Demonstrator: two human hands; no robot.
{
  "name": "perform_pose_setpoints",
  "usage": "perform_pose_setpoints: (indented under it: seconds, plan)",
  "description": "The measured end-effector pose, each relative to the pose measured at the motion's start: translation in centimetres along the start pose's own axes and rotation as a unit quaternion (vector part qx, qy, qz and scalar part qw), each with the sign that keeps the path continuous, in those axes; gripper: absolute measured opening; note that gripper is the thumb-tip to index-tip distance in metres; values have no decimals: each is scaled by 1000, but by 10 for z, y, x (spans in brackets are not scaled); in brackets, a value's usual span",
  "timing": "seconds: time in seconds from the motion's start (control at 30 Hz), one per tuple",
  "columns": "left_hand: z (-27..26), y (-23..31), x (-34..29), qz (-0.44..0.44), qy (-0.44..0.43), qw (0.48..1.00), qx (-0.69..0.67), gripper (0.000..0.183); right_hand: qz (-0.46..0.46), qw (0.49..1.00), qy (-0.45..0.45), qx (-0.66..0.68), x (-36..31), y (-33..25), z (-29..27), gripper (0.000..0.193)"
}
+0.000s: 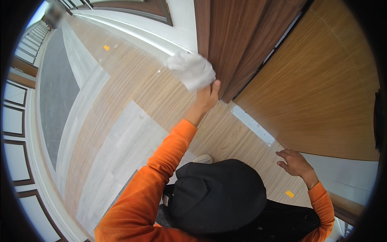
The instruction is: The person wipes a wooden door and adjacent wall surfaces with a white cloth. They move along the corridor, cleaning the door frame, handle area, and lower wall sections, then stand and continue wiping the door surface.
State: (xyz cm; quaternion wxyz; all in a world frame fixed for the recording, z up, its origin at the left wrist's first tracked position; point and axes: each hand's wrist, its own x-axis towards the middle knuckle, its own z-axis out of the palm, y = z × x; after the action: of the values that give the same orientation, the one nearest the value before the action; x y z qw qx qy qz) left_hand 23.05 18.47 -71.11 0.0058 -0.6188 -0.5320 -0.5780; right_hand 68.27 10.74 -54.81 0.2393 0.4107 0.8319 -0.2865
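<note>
My left hand (207,97) reaches forward, its fingers closed on a crumpled white cloth (190,71). The cloth is slightly blurred and lies against the foot of a dark brown wooden door frame (225,44), beside the white skirting. Its underside and some of my fingers are hidden. Off to the right, my right hand (295,162) hangs over the floor by the lower edge of a lighter brown door panel (318,88). Its fingers are apart and slightly bent, with nothing in them.
A pale strip (253,126) lies on the wood-patterned floor (221,133) at the door's base. Yellow markers (107,48) dot the floor. A large rounded black cloth shape (217,193) fills the near middle. White panelled walls (14,125) run along the left.
</note>
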Motion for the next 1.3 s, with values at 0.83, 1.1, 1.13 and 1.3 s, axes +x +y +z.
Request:
perform_pose_setpoints:
  seconds: [0.83, 1.1, 1.13, 1.3]
  plan:
    - [-121, 188, 333, 320, 94, 942, -38, 57, -36, 999, 24, -25, 8, 1, -3, 46]
    - [-127, 185, 323, 46, -53, 995, -77, 59, -38, 999, 22, -4, 7, 0, -1, 47]
    - [-117, 181, 297, 54, 20, 990, -129, 58, -39, 999, 22, 0, 8, 3, 2, 47]
    - [-88, 135, 192, -36, 142, 954, -262, 54, -38, 999, 1, 0, 11, 16, 11, 48]
